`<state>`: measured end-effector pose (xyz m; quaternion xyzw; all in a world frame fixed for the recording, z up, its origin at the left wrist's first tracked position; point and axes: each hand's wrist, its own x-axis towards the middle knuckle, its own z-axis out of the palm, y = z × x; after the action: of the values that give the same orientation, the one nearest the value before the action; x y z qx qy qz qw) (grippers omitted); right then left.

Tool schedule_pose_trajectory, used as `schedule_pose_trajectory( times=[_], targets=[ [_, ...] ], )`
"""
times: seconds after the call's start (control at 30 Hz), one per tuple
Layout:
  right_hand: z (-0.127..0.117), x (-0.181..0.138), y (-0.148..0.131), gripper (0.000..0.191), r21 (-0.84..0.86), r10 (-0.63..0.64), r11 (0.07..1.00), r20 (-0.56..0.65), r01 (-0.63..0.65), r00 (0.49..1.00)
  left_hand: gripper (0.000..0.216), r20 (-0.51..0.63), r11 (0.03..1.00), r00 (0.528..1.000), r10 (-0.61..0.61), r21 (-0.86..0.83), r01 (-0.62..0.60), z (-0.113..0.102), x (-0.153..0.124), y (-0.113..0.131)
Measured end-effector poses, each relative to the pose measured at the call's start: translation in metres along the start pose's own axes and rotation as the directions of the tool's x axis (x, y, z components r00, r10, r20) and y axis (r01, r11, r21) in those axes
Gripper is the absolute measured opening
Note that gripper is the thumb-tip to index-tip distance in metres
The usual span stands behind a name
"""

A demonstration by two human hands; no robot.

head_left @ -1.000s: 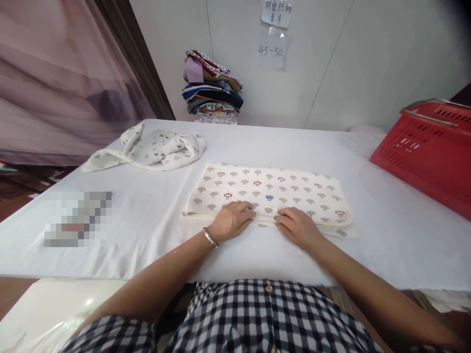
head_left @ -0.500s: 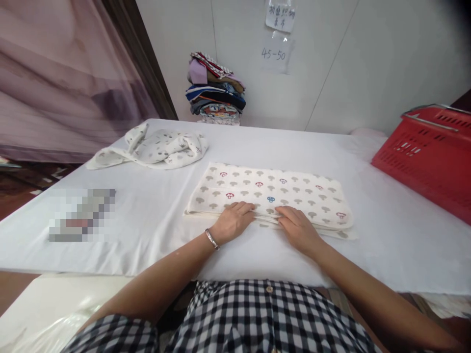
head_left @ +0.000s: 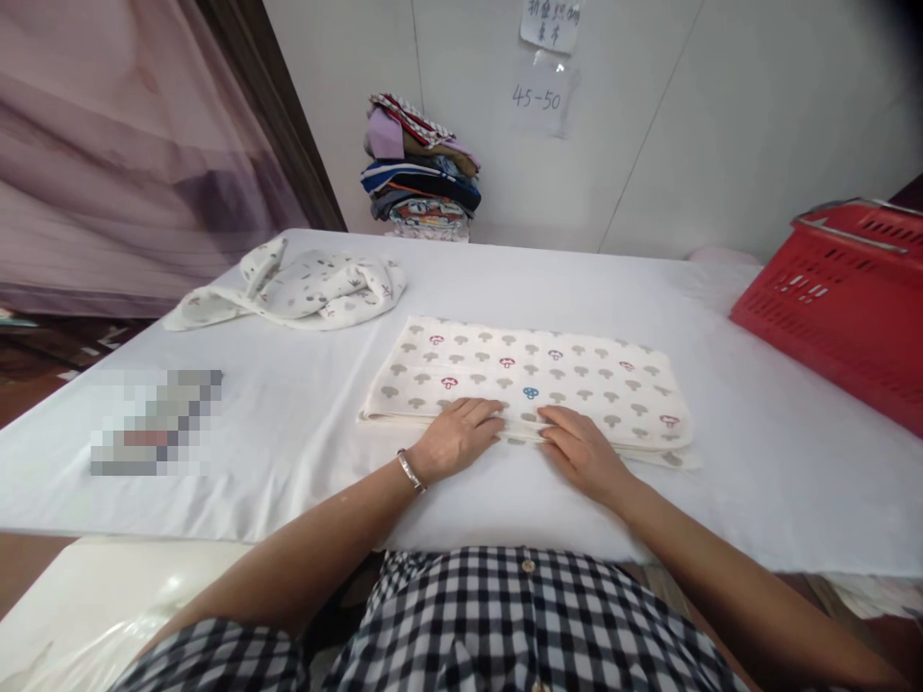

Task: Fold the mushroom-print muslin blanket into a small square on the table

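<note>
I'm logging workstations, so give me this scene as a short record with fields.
Left hand: fingers at the near edge of the mushroom-print cloth
Right hand: at the same edge, apart from the left
Cloth state: folded flat, layered, on the white tablecloth
Far left: crumpled white printed cloth
Near left: pixelated object, unidentifiable
Right: red plastic basket
Background: stacked fabrics; sign reading "45-50"

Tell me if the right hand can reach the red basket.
Probably yes, perhaps with a lean: the right hand touches the mushroom-print cloth, and only that flat cloth and white tablecloth seem to lie between it and the red basket.
</note>
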<state>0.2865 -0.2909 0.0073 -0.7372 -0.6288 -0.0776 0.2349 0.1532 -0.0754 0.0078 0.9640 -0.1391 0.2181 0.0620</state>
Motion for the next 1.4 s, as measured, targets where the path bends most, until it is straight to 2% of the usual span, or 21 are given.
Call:
schedule_pose_trajectory(
  times=[0.3,0.5,0.73,0.83,0.97,1.17,1.4],
  targets=[
    [-0.001,0.002,-0.002,0.027,0.032,0.047,0.998,-0.030,-0.046,0.998,0.014,-0.052,1.000,0.998,0.027,0.001,-0.027,0.005,0.003,0.002],
    [0.001,0.001,-0.004,0.025,-0.136,-0.048,0.989,0.071,0.058,0.996,0.012,-0.092,0.999,0.995,0.045,0.025,-0.043,0.004,0.002,0.001],
    [0.007,-0.007,0.002,0.034,-0.179,-0.109,0.977,0.031,0.113,0.994,0.010,-0.130,0.998,0.990,0.052,0.049,-0.046,0.003,0.000,0.002],
    [0.009,-0.008,0.002,0.037,-0.155,-0.087,0.984,-0.023,0.083,0.996,0.012,-0.134,0.999,0.990,0.038,0.021,-0.035,0.001,0.000,0.002],
    [0.009,-0.003,0.000,0.032,-0.085,-0.033,0.996,-0.077,0.026,0.996,0.013,-0.139,1.000,0.990,0.008,-0.022,-0.011,0.001,0.001,0.002],
    [0.004,0.005,-0.002,0.021,0.051,0.050,0.998,-0.097,-0.045,0.994,0.017,-0.170,0.999,0.985,0.007,0.053,0.002,0.003,0.004,0.002],
    [0.005,0.004,-0.006,0.021,0.030,0.050,0.998,-0.101,-0.047,0.994,0.018,-0.183,0.998,0.982,0.046,0.052,-0.037,0.006,0.003,0.001]
  ],
)
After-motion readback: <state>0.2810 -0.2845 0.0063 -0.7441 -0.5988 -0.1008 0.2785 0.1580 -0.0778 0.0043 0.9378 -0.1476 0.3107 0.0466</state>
